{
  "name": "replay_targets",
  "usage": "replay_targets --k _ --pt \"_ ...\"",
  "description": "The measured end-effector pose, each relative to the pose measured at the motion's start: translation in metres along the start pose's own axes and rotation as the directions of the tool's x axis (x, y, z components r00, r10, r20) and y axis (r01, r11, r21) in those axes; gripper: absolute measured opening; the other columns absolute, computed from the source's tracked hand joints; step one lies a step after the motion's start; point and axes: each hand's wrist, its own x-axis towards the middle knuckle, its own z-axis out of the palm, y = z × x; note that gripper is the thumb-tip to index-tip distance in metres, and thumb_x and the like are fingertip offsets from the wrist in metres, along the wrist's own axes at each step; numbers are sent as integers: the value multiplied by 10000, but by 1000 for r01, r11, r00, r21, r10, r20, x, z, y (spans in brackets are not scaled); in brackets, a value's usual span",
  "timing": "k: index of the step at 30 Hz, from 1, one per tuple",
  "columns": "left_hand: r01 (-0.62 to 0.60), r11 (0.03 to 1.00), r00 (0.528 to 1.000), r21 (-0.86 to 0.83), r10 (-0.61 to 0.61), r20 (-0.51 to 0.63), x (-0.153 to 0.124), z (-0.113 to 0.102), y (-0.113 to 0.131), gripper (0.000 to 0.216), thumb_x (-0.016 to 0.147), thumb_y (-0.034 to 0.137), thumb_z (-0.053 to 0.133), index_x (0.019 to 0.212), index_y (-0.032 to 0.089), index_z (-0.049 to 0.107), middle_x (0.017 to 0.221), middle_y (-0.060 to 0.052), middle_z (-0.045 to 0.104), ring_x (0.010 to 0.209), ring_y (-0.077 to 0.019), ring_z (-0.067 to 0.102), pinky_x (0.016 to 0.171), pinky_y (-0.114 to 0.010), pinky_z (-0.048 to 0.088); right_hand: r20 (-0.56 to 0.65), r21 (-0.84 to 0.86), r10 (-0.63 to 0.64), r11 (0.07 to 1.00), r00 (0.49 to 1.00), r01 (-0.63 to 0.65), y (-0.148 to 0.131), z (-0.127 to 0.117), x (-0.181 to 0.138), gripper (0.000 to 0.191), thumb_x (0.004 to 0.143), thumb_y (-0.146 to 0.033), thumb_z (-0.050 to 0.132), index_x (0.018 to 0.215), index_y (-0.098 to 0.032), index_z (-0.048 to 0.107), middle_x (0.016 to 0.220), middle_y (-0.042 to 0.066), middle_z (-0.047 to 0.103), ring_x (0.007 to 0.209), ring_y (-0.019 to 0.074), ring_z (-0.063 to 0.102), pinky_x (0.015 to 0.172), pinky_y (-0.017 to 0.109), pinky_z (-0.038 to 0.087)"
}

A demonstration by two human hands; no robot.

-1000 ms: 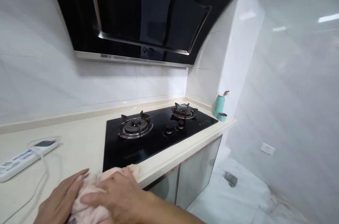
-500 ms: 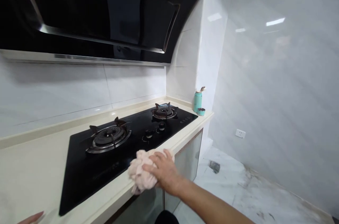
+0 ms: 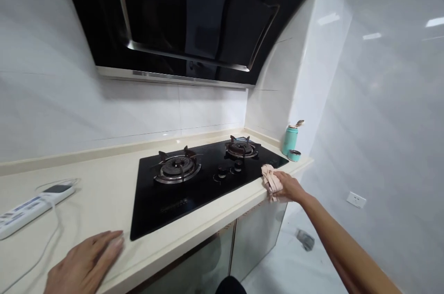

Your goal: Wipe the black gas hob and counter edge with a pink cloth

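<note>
My right hand (image 3: 288, 187) is stretched far out and closed on a pink cloth (image 3: 269, 178), pressing it on the front edge of the cream countertop (image 3: 104, 192) by the right end of the black gas hob (image 3: 204, 178). Near the hob's front left corner my left hand (image 3: 85, 264) lies flat on the countertop, fingers out, holding nothing.
A black range hood (image 3: 194, 16) hangs over the hob. A teal flask (image 3: 289, 139) and its cap (image 3: 294, 155) stand at the counter's right end. A white power strip (image 3: 31, 207) with a cable lies at the left. Glass cabinet doors (image 3: 243, 247) sit below.
My right hand has slid the pink cloth along the counter's front edge from near my left hand to the hob's right end. The left hand let go of the cloth and stayed.
</note>
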Motion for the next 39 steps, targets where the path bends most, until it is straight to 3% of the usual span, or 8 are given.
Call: replay_targets --k 4,9,15,19,26,31,34,39 --pt "-3 1000 997 16 2 76 -5 -3 11 621 867 689 318 1235 372 705 1354 -39 668 1316 -344 546 1078 -573 412 9 -27 -92 995 996 92 -29 7 -6 716 766 -478 790 1431 -353 556 1437 120 521 1280 339 473 1003 472 414" --pt "-12 1000 998 -7 12 68 -15 -14 29 579 897 637 350 1254 337 693 1377 -69 638 1341 -341 519 1098 -561 389 -5 -50 -298 954 955 297 -125 19 -31 689 773 -595 779 1401 -398 579 1390 128 536 1193 362 479 942 494 411" --pt "-13 999 999 -48 14 39 -19 -16 29 538 918 609 370 1246 334 696 1367 -60 647 1333 -319 538 1091 -524 408 -67 76 -574 813 816 578 -267 25 -71 755 708 -627 824 1372 -381 562 1357 98 537 1176 347 470 926 473 393" --pt "-8 995 1000 -102 7 -11 -18 -13 20 521 933 599 364 1202 324 715 1315 -40 692 1286 -295 585 1062 -471 443 -141 232 -687 677 713 699 -317 28 -88 687 675 -578 856 1265 -340 598 1294 59 576 1108 301 499 914 453 407" --pt "-32 978 999 -204 27 -26 -20 -13 13 488 948 595 382 1119 309 739 1240 -26 731 1218 -258 627 1038 -403 452 -371 634 -310 605 876 482 -264 -9 -55 404 798 -341 651 1193 -255 629 1187 78 614 1061 254 582 905 376 471" --pt "-3 983 1000 -182 3 1 -23 -13 21 489 970 590 356 1157 329 725 1283 -38 704 1264 -289 585 1051 -465 408 -217 231 -94 962 972 144 -183 -24 11 498 872 -553 574 1293 -291 621 1328 101 581 1227 339 529 1005 525 398" --pt "19 976 1000 -219 -17 10 -24 -13 23 502 967 599 361 1201 316 704 1315 -46 684 1301 -291 554 1078 -479 386 -76 49 -73 996 994 77 -163 -3 33 567 915 -606 520 1366 -269 588 1388 126 556 1253 344 524 986 513 412" --pt "41 963 998 -267 -50 -27 -27 -10 25 522 967 598 372 1302 302 642 1384 -53 639 1349 -284 516 1131 -503 358 -213 -76 -185 982 959 172 -174 36 25 504 975 -543 462 1307 -208 641 1311 153 593 1181 313 561 947 427 430"
